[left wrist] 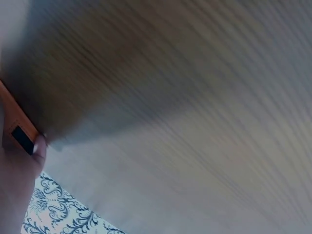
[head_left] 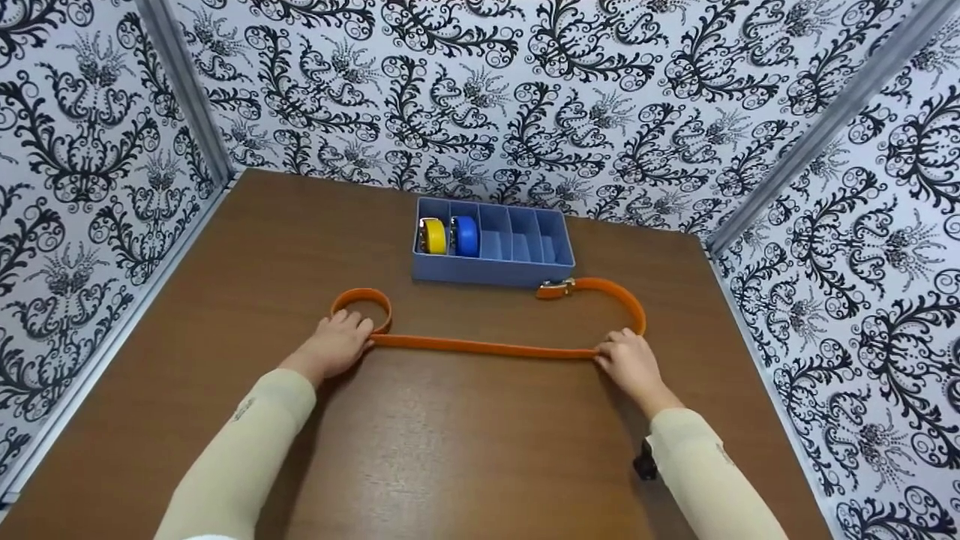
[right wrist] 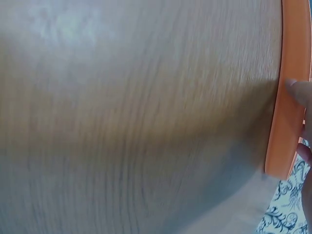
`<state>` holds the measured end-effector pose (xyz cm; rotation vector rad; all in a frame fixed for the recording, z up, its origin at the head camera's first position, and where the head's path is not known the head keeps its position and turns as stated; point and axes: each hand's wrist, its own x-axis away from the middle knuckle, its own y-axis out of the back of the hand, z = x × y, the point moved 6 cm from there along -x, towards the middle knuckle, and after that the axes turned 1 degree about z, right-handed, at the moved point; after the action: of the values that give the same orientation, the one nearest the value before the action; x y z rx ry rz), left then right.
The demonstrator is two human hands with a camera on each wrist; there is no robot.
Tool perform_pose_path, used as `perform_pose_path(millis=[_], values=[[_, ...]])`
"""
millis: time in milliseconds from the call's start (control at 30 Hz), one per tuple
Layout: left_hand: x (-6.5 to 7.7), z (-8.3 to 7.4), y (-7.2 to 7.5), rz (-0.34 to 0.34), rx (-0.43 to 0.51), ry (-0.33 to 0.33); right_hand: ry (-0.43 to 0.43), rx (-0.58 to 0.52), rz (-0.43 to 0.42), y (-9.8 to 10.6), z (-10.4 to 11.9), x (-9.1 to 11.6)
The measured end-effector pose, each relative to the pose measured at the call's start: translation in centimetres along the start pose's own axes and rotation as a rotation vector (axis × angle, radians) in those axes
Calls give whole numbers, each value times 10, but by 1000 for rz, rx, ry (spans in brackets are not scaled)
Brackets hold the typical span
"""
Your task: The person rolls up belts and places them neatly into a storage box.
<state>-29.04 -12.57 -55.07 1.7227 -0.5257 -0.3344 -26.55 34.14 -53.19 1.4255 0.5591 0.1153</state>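
Note:
An orange belt stands on its edge along the table, running straight between the two hands. By the left hand one end forms a round loop, and that hand pinches the belt where the loop meets the straight stretch. A dark rectangle shows on the strap beside a left fingertip in the left wrist view. The right hand holds the other end of the straight stretch, its thumb against the flat face. Beyond it the belt curves back to a metal buckle.
Behind the belt is a blue-grey divided box holding a rolled yellow belt and a rolled blue belt in its left compartments. The brown table is enclosed by patterned walls at the back and sides.

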Motion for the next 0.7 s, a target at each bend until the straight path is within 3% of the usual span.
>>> perform_pose_path(millis=[133,267,433,700], values=[[-6,-10,-3,26,7,38,21,13,45,-7,13,-3],[-16,-28,-10,38,-8,55,105,8,24,-11,37,-12],[-31,-64,-22,20,-73,15,181,-16,-10,-13,72,-31],[-50,-127,-27,-8,-84,-20,242,-29,31,-15,122,-62]])
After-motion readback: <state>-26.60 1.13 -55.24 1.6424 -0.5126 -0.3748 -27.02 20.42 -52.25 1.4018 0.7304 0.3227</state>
